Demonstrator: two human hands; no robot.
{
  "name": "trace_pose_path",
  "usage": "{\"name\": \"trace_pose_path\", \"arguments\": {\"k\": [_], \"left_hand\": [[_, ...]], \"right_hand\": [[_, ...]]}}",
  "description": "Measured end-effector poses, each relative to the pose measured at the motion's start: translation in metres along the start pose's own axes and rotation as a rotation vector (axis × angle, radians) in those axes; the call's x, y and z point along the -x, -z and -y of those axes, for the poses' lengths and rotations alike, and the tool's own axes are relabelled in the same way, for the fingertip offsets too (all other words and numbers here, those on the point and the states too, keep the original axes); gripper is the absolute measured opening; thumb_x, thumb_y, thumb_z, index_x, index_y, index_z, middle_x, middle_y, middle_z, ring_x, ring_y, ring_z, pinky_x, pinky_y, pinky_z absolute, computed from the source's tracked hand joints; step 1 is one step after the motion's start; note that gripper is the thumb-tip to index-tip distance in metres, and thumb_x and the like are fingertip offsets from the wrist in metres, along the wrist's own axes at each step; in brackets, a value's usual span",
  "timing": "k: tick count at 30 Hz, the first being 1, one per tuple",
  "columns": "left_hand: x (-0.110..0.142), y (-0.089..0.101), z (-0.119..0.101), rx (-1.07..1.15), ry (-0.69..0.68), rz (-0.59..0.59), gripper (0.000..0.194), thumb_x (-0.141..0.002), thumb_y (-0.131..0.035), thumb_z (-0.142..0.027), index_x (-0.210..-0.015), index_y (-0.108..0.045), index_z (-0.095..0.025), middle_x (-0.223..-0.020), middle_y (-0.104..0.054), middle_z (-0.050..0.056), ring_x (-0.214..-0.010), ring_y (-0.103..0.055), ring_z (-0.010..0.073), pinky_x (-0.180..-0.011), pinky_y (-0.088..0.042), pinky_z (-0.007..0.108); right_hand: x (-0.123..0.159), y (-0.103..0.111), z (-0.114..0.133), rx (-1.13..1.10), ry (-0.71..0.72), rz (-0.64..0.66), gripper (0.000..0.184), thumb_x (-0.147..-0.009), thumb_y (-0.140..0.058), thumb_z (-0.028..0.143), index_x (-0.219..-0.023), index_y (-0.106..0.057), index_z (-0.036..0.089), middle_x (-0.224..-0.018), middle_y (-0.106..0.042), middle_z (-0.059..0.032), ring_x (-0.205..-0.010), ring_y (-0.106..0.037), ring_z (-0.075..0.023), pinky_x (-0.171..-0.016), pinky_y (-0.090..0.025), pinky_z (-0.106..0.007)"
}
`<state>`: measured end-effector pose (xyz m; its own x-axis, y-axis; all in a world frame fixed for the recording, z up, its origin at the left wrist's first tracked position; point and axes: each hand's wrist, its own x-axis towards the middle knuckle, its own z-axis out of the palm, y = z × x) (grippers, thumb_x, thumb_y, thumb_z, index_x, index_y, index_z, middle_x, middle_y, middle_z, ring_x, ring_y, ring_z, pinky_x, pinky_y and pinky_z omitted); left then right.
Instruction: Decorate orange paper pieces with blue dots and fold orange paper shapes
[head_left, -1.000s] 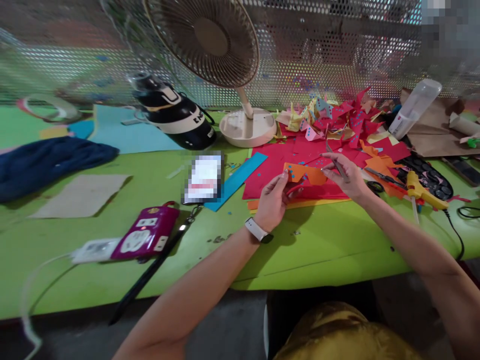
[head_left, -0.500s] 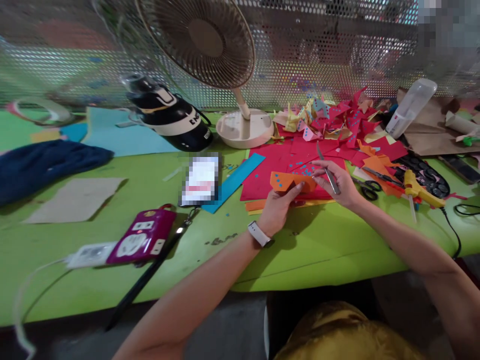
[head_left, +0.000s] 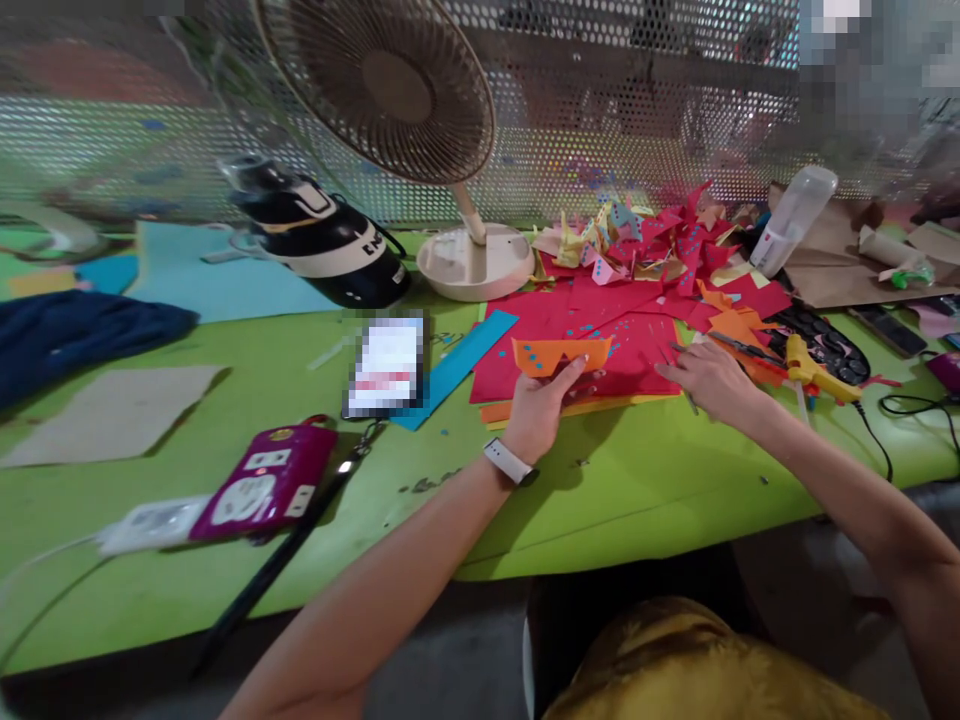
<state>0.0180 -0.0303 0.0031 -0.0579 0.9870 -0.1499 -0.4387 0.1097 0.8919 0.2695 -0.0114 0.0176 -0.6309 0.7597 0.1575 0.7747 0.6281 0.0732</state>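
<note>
My left hand (head_left: 538, 408) grips a folded piece of orange paper (head_left: 551, 354) by its lower edge, the thumb lying across it. Blue dots mark the left side of that piece. My right hand (head_left: 709, 378), palm down, is lower and to the right, over the edge of the red paper (head_left: 637, 340). A slim metal tool (head_left: 692, 406) shows on both sides of its fingers, its middle hidden by them. Small blue dots lie scattered on the red paper. Beyond it is a heap of folded red, yellow and pink paper (head_left: 686, 245), some pieces dotted blue.
Right of my hand lie scissors (head_left: 739, 345), orange scraps and a yellow glue gun (head_left: 817, 375). A clear bottle (head_left: 793, 222) leans behind. On the left are a fan (head_left: 480, 262), a black flask (head_left: 330, 245), a phone (head_left: 388, 365), a blue strip (head_left: 457, 372) and a purple power bank (head_left: 262, 480).
My right hand has moved away from the orange paper, down and to the right, turning palm down. The left hand still holds the piece. The whole view has shifted slightly.
</note>
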Motion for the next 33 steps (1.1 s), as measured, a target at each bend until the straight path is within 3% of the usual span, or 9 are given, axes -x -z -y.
{"name": "trace_pose_path", "arguments": {"k": [5,10,14,16,18,25,28,33], "left_hand": [[-0.001,0.002,0.0,0.004,0.001,0.002,0.041,-0.058,-0.091,-0.036,-0.089,-0.072,-0.018,-0.088,-0.078,0.005,-0.075,-0.076,0.0205,-0.06,-0.057,0.025],[-0.001,0.002,-0.001,0.002,0.002,0.002,0.041,-0.054,-0.093,-0.035,-0.085,-0.071,-0.018,-0.085,-0.078,0.004,-0.074,-0.076,0.0197,-0.054,-0.055,0.02],[-0.001,0.0,0.0,0.012,0.02,0.013,0.044,-0.052,-0.094,-0.036,-0.084,-0.071,-0.016,-0.082,-0.078,0.004,-0.074,-0.076,0.0203,-0.058,-0.057,0.022],[-0.001,0.0,0.001,0.019,0.028,0.016,0.044,-0.052,-0.094,-0.037,-0.083,-0.071,-0.015,-0.082,-0.078,0.005,-0.074,-0.076,0.0201,-0.062,-0.058,0.023],[-0.001,0.0,0.001,0.024,0.036,0.011,0.044,-0.052,-0.094,-0.037,-0.084,-0.072,-0.016,-0.083,-0.078,0.005,-0.074,-0.076,0.0197,-0.063,-0.059,0.024],[-0.001,0.002,0.0,0.051,0.067,0.003,0.04,-0.054,-0.093,-0.032,-0.084,-0.073,-0.016,-0.085,-0.078,0.004,-0.075,-0.076,0.0186,-0.064,-0.059,0.025],[-0.001,0.001,0.0,0.078,0.061,0.016,0.038,-0.055,-0.093,-0.03,-0.084,-0.073,-0.016,-0.084,-0.078,0.004,-0.076,-0.075,0.0181,-0.068,-0.06,0.026],[0.0,0.0,0.0,0.103,0.043,0.055,0.037,-0.054,-0.093,-0.029,-0.083,-0.074,-0.015,-0.085,-0.078,0.004,-0.079,-0.076,0.0189,-0.073,-0.06,0.026]], "right_hand": [[0.033,0.012,-0.01,0.082,-0.06,-0.009,0.051,-0.093,-0.041,0.009,-0.141,-0.056,0.02,-0.083,-0.071,-0.0087,-0.087,-0.064,-0.024,-0.082,-0.049,-0.038],[0.094,0.04,-0.055,0.203,-0.408,0.009,0.048,-0.092,-0.044,0.021,-0.138,-0.058,0.016,-0.121,-0.069,-0.0182,-0.109,-0.064,-0.0306,-0.091,-0.048,-0.042],[0.13,0.05,-0.084,0.283,-0.702,0.308,0.057,-0.09,-0.053,0.037,-0.142,-0.052,0.012,-0.135,-0.06,-0.0203,-0.116,-0.062,-0.0362,-0.09,-0.049,-0.044],[0.135,0.049,-0.091,0.274,-0.729,0.409,0.048,-0.091,-0.052,0.034,-0.133,-0.057,0.013,-0.131,-0.062,-0.0179,-0.116,-0.062,-0.0337,-0.089,-0.049,-0.041],[0.134,0.047,-0.094,0.278,-0.722,0.43,0.038,-0.091,-0.054,0.031,-0.123,-0.062,0.012,-0.126,-0.062,-0.0171,-0.116,-0.061,-0.032,-0.091,-0.048,-0.038],[0.126,0.043,-0.089,0.298,-0.823,0.271,0.038,-0.087,-0.061,0.033,-0.12,-0.058,0.013,-0.121,-0.062,-0.0188,-0.109,-0.059,-0.0299,-0.089,-0.042,-0.037],[0.131,0.04,-0.086,0.297,-0.859,0.132,0.033,-0.088,-0.058,0.028,-0.118,-0.057,0.014,-0.119,-0.062,-0.0189,-0.105,-0.059,-0.0273,-0.088,-0.04,-0.037],[0.136,0.038,-0.087,0.074,-0.884,-0.15,0.033,-0.084,-0.063,0.021,-0.116,-0.058,0.016,-0.116,-0.063,-0.0183,-0.101,-0.061,-0.022,-0.082,-0.044,-0.033]]}}
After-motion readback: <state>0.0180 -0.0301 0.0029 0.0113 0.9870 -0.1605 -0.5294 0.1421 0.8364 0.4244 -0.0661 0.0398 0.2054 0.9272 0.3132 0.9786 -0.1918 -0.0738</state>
